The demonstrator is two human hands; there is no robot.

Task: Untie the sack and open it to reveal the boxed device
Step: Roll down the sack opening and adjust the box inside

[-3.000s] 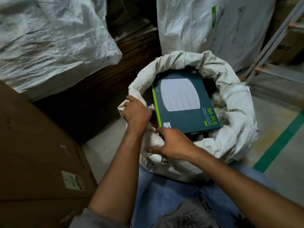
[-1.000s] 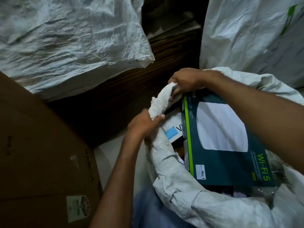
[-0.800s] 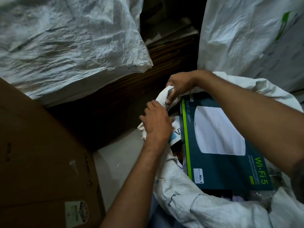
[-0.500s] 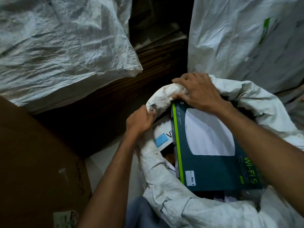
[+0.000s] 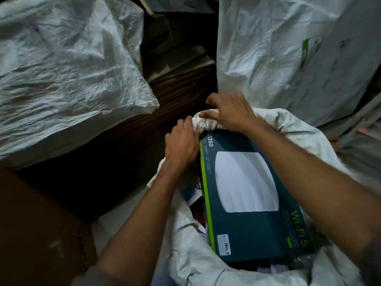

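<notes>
Sack (image 5: 288,122) mouth open, boxed device (image 5: 245,230) inside, printed face up. Left hand (image 5: 181,146) and right hand (image 5: 232,112) both grip rolled sack rim at box far-left corner.

The boxed device (image 5: 253,242) is lying in the sack (image 5: 195,263); left hand (image 5: 181,146) and right hand (image 5: 232,112) are gripping its far rim. A carton (image 5: 37,234) is standing left, a bag (image 5: 61,69) behind it.

Head camera, close, down onto sack (image 5: 195,263).
</notes>
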